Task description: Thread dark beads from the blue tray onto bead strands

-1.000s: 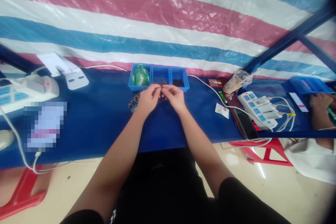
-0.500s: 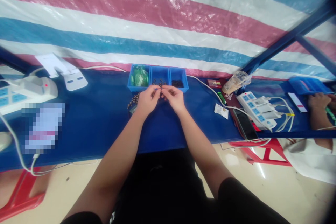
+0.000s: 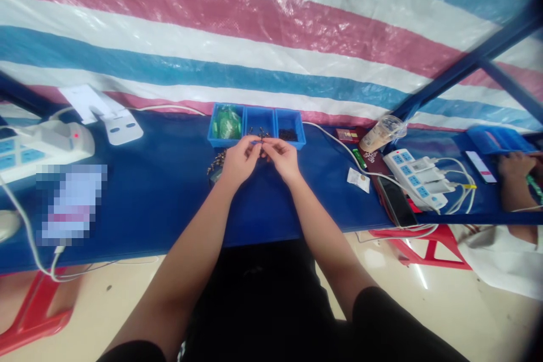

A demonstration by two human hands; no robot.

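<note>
My left hand (image 3: 240, 159) and my right hand (image 3: 280, 157) meet fingertip to fingertip over the table, just in front of a three-part blue bin (image 3: 259, 121). Both are closed in a pinch, and what lies between the fingers is too small to name. Partly behind my left hand is a pile of small brass-and-dark pieces (image 3: 215, 163); more of them show beyond my fingertips. A green plastic bag (image 3: 228, 123) fills the bin's left compartment. Small black parts (image 3: 289, 134) lie in the right one. Some pieces show at the front of the middle compartment.
On the right are a plastic drink cup (image 3: 383, 132), a small white packet (image 3: 358, 179), a dark phone (image 3: 397, 201) and a power strip (image 3: 413, 179) with cables. To the left lie a white stand (image 3: 123, 126) and a blurred-out phone (image 3: 74, 203). Another person's hand (image 3: 516, 165) is far right.
My hands stay pinched together in nearly the same place, with only slight finger movement. The whole view has shifted very slightly.
</note>
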